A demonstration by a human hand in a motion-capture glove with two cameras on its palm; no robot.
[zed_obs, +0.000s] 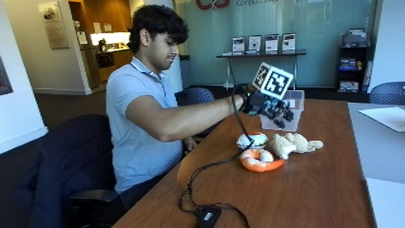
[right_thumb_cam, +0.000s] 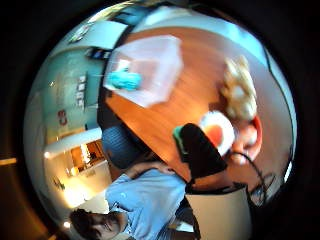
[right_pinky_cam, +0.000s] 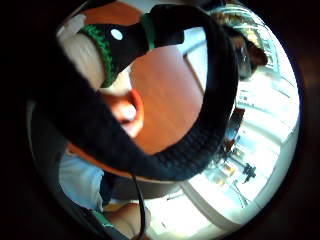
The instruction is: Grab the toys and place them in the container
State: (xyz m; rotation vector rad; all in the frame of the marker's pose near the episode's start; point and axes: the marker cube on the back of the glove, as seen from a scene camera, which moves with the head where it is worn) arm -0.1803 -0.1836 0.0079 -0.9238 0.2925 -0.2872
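Black-gloved right hand [zed_obs: 265, 105] hung above table's left edge, fingers curled round a black-and-green knitted soft toy [right_pinky_cam: 117, 42] | orange-white ring plush [zed_obs: 259, 160], white round plush [zed_obs: 251, 140], tan plush animal [zed_obs: 292, 143] lay below, mid-table | clear plastic container [zed_obs: 286, 111] beyond hand, toward far edge.

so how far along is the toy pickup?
One teal toy already lies in the clear container. In hand: the gloved right hand hangs above the table gripping a dark toy, not yet over the container. Left on the table: a beige plush, an orange and white toy and a white one with a green band.
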